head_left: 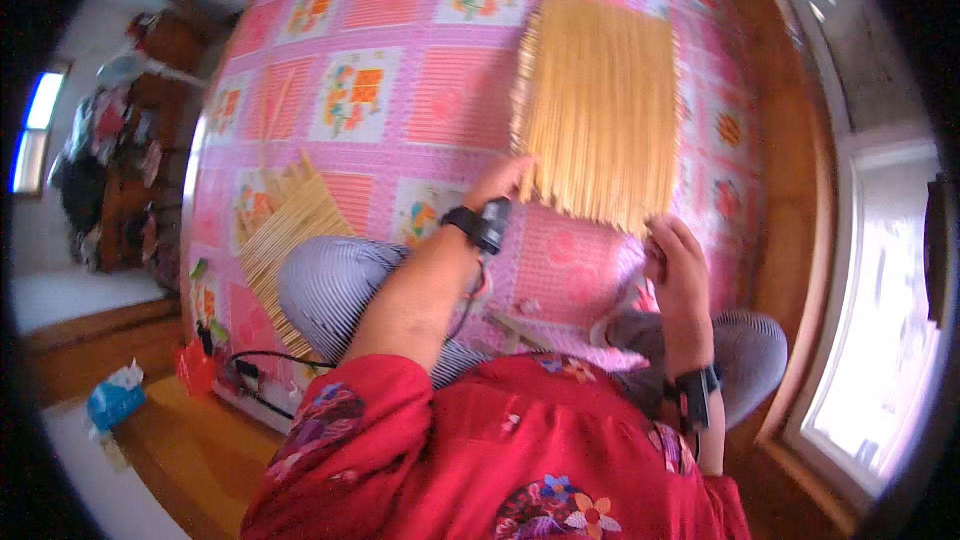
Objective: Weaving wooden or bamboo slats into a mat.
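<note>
A straw-coloured mat (600, 105) of thin reeds lies ahead of me. Its reeds run lengthwise, side by side, and both long sides have a rough, knotted-looking edging. At its near left corner is my left hand (499, 180), fingers closed against the edge and fingertips partly hidden. My right hand (682, 262) is at the near right corner, thumb and fingers pinched together on the reed ends. Each wrist wears a dark strapped device. To the left, beside my bent knee, loose reeds (295, 225) lie in a bundle, with a few longer ones sticking out beyond it.
A pink patterned plastic sheet (460, 90) covers the raised surface where I sit. A wooden ledge and bright window (880, 320) bound the right. At the lower left are a red bag (195, 368), a black cable (275, 354) and a blue tissue pack (116, 402).
</note>
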{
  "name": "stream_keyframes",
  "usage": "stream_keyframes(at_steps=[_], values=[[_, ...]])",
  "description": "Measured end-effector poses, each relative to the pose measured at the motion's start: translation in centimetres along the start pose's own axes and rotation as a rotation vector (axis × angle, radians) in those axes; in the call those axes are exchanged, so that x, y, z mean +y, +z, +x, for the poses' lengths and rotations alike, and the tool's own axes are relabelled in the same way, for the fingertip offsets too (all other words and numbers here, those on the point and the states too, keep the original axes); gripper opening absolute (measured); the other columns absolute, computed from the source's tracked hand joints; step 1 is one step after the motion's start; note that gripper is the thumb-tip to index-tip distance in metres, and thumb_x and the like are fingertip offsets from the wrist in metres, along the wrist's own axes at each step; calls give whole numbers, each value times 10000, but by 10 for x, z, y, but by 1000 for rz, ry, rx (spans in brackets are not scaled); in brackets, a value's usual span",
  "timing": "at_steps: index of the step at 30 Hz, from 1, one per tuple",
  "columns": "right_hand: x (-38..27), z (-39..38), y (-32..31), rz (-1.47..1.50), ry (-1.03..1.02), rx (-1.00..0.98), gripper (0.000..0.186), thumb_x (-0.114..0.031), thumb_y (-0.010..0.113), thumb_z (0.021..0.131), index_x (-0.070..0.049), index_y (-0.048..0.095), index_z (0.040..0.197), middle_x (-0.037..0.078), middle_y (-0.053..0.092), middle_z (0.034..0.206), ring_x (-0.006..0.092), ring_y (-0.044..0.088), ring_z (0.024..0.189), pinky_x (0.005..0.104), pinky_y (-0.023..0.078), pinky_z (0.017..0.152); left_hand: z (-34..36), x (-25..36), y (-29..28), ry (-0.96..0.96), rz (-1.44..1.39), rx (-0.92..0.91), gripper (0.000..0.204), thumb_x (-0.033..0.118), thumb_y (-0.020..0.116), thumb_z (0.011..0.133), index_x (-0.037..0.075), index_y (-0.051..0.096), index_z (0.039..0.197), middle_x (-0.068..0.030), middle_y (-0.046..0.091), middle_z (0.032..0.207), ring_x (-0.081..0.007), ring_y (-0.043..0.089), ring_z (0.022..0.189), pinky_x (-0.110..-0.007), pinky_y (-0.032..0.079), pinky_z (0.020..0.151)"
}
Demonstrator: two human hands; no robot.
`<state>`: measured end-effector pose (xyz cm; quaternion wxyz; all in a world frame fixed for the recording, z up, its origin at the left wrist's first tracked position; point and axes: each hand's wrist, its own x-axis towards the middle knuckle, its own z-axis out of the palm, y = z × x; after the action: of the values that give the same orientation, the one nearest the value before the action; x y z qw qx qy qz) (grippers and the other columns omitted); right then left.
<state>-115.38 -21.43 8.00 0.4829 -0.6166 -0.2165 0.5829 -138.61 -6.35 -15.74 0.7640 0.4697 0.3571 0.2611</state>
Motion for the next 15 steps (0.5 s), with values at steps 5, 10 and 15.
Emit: stream_keyframes(at_steps=[5,10,15], values=[[17,-5,-22,-56,-108,-35,143,-193,565,833,-51,569,850,1,525,624,44,394,467,188,301,419,-4,94,45,-167,-184,281,256,210,587,796,42,586,990,-58,635,845,-181,601,696,-308,494,604],[46,-6,-28,-254,-172,20,262,-209,605,815,-37,543,1003,25,541,675,63,452,515,200,353,448,-35,137,80,-154,-33,271,286,186,607,768,37,569,1009,-76,628,880,-193,607,723,-324,512,643],[43,-24,-7,-1154,-780,153,479,-262,688,710,-146,476,1123,131,548,942,326,585,772,407,478,617,-83,182,111,-154,-172,248,290,178,605,765,17,556,1000,-104,621,869,-209,623,728,-342,541,609]])
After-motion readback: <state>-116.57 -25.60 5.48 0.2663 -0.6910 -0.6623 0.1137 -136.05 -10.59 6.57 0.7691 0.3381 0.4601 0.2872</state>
